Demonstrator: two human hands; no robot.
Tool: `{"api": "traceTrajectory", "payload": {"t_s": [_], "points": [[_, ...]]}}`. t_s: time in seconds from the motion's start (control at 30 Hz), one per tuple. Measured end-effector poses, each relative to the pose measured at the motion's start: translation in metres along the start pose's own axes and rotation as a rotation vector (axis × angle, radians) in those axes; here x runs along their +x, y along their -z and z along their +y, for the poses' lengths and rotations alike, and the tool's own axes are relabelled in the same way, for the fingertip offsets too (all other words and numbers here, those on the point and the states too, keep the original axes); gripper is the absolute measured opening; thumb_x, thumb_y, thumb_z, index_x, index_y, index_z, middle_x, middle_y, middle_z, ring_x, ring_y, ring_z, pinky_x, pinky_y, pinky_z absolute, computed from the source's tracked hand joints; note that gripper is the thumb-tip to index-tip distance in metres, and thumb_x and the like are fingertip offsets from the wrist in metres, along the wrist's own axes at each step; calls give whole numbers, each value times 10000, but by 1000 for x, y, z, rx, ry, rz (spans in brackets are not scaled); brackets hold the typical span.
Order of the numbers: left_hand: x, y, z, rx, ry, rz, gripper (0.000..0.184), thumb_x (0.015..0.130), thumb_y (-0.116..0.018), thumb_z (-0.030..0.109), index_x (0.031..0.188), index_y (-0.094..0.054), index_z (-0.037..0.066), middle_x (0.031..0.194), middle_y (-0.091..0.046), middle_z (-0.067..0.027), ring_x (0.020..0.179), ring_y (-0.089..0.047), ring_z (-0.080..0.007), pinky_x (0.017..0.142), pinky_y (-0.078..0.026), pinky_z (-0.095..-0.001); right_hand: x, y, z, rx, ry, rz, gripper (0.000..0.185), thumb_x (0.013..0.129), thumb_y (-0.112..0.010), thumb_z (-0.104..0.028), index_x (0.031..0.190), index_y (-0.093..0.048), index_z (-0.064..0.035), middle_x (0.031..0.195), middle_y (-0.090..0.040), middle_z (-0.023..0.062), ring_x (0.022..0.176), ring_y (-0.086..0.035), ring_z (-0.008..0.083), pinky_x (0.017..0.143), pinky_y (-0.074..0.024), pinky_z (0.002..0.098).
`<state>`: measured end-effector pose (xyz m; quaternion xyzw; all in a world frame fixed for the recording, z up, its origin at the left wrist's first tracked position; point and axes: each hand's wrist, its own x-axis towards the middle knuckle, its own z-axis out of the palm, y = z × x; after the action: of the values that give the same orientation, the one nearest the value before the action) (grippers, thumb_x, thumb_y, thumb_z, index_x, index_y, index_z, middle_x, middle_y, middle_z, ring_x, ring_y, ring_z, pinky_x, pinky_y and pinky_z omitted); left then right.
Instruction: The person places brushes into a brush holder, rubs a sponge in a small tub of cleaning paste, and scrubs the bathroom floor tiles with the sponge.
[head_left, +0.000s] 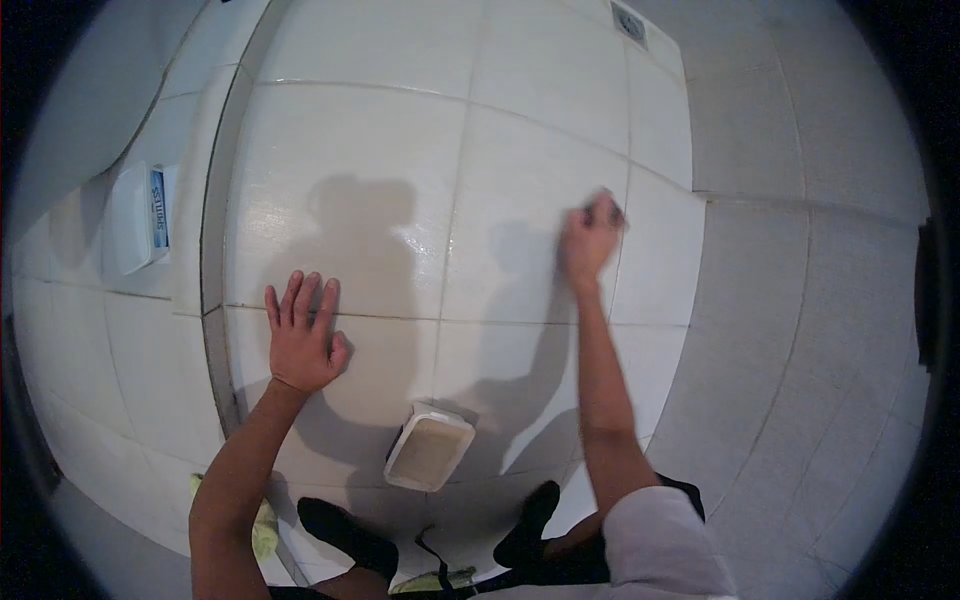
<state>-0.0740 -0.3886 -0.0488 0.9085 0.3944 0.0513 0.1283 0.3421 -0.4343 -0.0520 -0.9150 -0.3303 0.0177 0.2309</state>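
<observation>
My left hand (305, 345) lies open on the white floor tiles (350, 130), with its fingers stretched out and the thumb to the side. My right hand (590, 240) is closed at the grout line on the right. A small dark thing (616, 213) pokes out beside its fingers, and I cannot make out its kind. Between my feet and my left hand stands a small white plastic tub (442, 412) with cloudy, brownish liquid in it.
Beyond a raised ledge (222, 190) on the left is a white container (136, 225) with a blue label. A floor drain (629, 23) sits at the far right. Grey wall tiles (750, 270) rise on the right. Greenish cloth (264, 530) shows near my left arm.
</observation>
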Motion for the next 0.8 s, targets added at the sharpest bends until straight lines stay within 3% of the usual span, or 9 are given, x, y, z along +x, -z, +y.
{"api": "traceTrajectory", "payload": {"t_s": [0.07,0.17,0.2,0.23,0.4,0.5,0.67,0.77,0.8], "points": [[0,0,0,-2,-7,7,671,750,-504,285,1384,-416,84,1415,-337,-167,1365,-256,-360,1111,-102,-609,-46,-32,-47,95,428,26,538,712,-665,-87,1229,-516,-55,1166,-555,219,1118,-493,402,925,-407,466],[-1,1,-1,-10,-15,1,677,742,-504,277,1384,-415,84,1412,-339,-170,1363,-261,-361,1110,-106,-609,-68,-9,-21,69,569,-119,596,703,-655,-39,1280,-520,-111,1292,-519,210,1224,-463,402,950,-404,476],[-1,1,-2,-19,-9,-3,679,740,-501,274,1385,-413,82,1411,-341,-172,1362,-265,-362,1110,-107,-608,-46,-3,14,11,596,-14,542,709,-623,-22,1237,-557,-122,1267,-538,200,1169,-500,410,938,-418,486],[0,1,-4,-23,-3,-4,679,740,-501,274,1385,-413,82,1411,-341,-172,1362,-265,-362,1110,-107,-608,-19,21,24,239,160,-224,512,718,-602,-30,1221,-565,-120,1253,-546,207,1116,-527,417,930,-416,504],[0,-1,0,-9,-4,37,681,737,-493,260,1388,-407,77,1409,-346,-171,1357,-276,-364,1107,-110,-614,-10,12,33,-171,413,6,436,761,-536,-82,1196,-564,-96,1238,-574,144,1129,-497,412,939,-395,531],[0,0,0,-25,-14,47,683,737,-494,264,1387,-407,75,1404,-348,-171,1354,-279,-364,1104,-109,-622,7,24,35,-133,373,-163,475,778,-523,-141,1252,-540,-112,1313,-535,90,1199,-440,414,1003,-344,530],[2,2,-1,-42,-12,39,684,738,-496,267,1389,-404,77,1396,-356,-175,1353,-278,-369,1099,-114,-630,-49,18,36,-125,538,-12,430,785,-513,-113,1211,-539,-69,1262,-544,154,1178,-441,414,950,-384,530],[0,3,-1,-53,-11,27,686,735,-501,267,1389,-405,83,1392,-359,-177,1352,-280,-370,1097,-122,-631,-3,24,51,-52,383,-23,404,790,-510,-103,1189,-539,-45,1202,-570,154,1147,-447,416,930,-394,525],[0,2,-1,-54,4,23,686,733,-504,266,1389,-406,86,1391,-361,-178,1350,-283,-371,1097,-126,-629,21,10,49,-69,277,112,388,789,-520,-81,1171,-539,-16,1109,-591,172,1072,-486,405,875,-414,515]]}}
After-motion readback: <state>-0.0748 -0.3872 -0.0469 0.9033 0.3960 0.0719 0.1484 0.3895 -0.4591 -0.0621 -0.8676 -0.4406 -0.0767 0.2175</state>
